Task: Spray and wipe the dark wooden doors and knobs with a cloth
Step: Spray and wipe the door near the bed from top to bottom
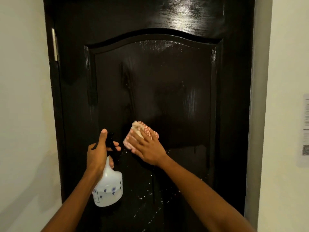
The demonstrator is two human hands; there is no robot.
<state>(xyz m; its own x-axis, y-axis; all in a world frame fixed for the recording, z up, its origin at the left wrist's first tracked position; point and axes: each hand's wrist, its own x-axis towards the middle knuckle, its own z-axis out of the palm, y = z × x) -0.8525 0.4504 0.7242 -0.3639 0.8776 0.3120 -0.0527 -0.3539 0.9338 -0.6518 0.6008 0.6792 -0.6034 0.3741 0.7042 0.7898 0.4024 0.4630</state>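
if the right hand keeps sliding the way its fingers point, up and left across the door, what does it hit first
Probably nothing soon: the right hand, pressing the cloth flat, faces bare door panel. The raised moulding at the panel's left edge looks like the first obstacle.

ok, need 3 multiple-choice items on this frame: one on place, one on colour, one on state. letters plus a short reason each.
1. Where is the cloth?
A. Pressed flat on the door panel
B. Draped over the spray bottle
C. Hanging from the hinge

2. What colour is the spray bottle's body?
A. Green
B. White
C. Red

3. What is the left hand doing?
A. Hanging idle
B. Pushing the wall
C. Gripping the spray bottle's neck

Answers:
1 A: the right hand lies with straight fingers over the cloth against the door.
2 B: the body is white, with a black spray head.
3 C: its fingers curl round the neck, thumb raised.
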